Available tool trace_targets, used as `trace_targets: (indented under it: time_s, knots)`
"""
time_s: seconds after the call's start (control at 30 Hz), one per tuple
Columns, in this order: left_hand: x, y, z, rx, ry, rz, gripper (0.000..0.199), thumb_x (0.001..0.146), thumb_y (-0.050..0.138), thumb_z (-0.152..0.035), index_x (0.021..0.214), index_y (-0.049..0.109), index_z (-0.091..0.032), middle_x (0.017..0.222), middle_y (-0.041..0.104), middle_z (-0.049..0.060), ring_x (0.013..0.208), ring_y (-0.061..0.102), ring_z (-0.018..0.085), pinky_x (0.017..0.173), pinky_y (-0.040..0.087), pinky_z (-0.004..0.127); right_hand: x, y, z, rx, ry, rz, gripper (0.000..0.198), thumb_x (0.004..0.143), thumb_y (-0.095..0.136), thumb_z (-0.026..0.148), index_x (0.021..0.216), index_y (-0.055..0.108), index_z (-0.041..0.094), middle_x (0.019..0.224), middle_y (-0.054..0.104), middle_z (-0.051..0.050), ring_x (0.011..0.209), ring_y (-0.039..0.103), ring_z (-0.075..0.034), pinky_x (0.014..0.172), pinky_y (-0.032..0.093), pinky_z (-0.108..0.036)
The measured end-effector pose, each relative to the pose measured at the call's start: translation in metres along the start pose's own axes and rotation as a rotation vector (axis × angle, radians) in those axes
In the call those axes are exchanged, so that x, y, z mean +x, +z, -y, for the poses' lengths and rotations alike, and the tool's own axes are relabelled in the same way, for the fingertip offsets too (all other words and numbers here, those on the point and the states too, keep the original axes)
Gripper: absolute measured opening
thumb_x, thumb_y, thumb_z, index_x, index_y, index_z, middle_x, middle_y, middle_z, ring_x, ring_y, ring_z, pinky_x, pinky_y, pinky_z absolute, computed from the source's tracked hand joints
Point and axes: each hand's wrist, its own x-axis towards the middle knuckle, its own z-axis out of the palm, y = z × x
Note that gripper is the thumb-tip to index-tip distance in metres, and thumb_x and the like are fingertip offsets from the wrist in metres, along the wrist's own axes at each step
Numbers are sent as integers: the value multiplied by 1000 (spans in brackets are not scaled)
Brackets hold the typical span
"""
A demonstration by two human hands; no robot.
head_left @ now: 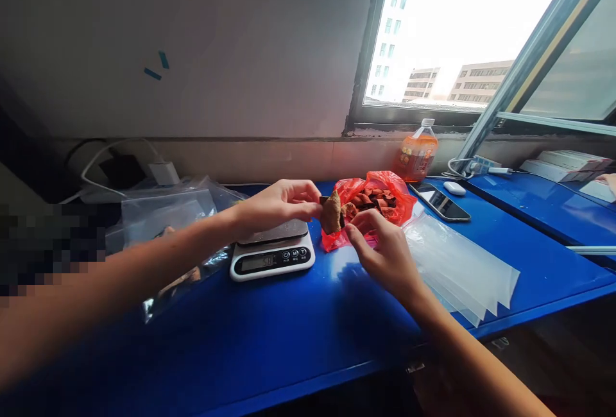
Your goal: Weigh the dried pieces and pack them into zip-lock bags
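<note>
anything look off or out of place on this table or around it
Nothing looks spilled. The clear bags are fanned unevenly, with corners close to the front edge of the blue table. Two blue strips sit askew on the wall, holding nothing visible.

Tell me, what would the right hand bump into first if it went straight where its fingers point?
Probably the brown piece at the fingertips of the left hand. The right hand points that way, its fingertips very close; from one view I can't tell whether they already touch.
</note>
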Motion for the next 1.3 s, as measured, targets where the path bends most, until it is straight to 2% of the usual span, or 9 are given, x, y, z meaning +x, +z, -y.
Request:
trace_targets:
  time_s: [0.1,0.23,0.37,0.5,0.6,0.93,1.03,1.13,1.3]
  knots:
    - [-41,-2,5,-204,-169,-129,22,78,70,-34,86,59,-16,89,71,5,85,68,18,79,53,31,12,13,19,270,-15,120,24,85,55,33,105,52,20,86,66,-4,77,63,-16,67,48,-27]
    - [-68,0,13,-480,-292,-345,12,80,69,-23,87,64,-14,88,72,6,80,68,15,78,53,26,29,39,55,105,-55,255,25,86,49,21,110,52,21,82,67,-2,71,62,-16,63,43,-26]
    - [-76,0,15,-705,-312,-514,15,88,52,-11,89,67,-14,89,71,7,74,67,12,74,55,23,38,59,79,-184,-169,187,25,85,44,17,107,55,21,88,70,-3,76,63,-19,60,34,-27]
    - [-86,0,13,-826,-324,-493,20,92,47,-15,92,67,-12,90,71,9,76,68,15,75,57,27,33,67,85,-358,-262,34,23,87,41,18,103,57,20,89,71,-4,77,64,-19,62,31,-29]
    - [-97,3,12,-831,-354,-497,17,91,51,-15,98,66,-11,89,71,10,81,69,16,75,58,26,31,70,80,-422,-293,-35,23,86,42,18,101,59,20,88,71,-5,78,64,-19,66,31,-29]
    - [-106,-1,11,-556,-246,-626,24,92,47,-6,114,52,-15,84,72,8,74,70,15,67,59,26,54,74,26,-446,75,74,26,81,47,22,104,58,18,77,68,-7,76,62,-24,64,35,-30]
    - [-108,-7,9,-503,-244,-653,18,92,51,-13,110,54,-13,86,72,9,72,70,16,57,58,23,58,76,24,-277,18,114,21,84,45,25,99,58,18,80,67,-6,72,60,-20,64,37,-28]
    - [-110,-12,10,-492,-257,-663,14,93,53,-20,103,59,-12,85,71,8,67,69,13,49,55,16,62,68,21,-220,-81,-1,21,87,44,30,96,58,18,78,66,-5,72,59,-19,67,38,-28]
    - [-110,-15,16,-484,-253,-663,12,93,55,-25,93,61,-14,77,68,4,65,66,11,47,51,13,67,51,2,-194,1,-59,22,87,46,36,89,60,18,65,61,-2,63,56,-17,63,37,-28]
